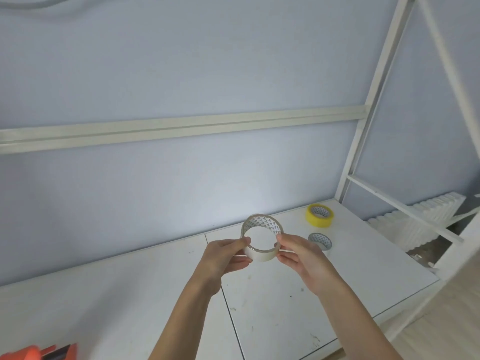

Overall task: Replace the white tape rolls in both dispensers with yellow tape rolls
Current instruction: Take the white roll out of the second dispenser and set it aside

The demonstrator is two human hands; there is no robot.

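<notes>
white tape roll (261, 253) between left hand (225, 255), right hand (301, 258)

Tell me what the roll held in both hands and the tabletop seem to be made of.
Held roll: looks like pale, slightly glossy plastic tape wound on a core, probably cardboard, printed inside with a grey triangle pattern. The left hand and right hand pinch its sides.

Tabletop: seemingly white laminated or painted board, smooth and matte, with dark scuffs and a seam between panels.

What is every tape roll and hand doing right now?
white tape roll: held up off the table, between both hands
left hand: gripping its left side
right hand: gripping its right side
yellow tape roll: lying flat on table
second pale roll: lying on table, partly hidden
</notes>
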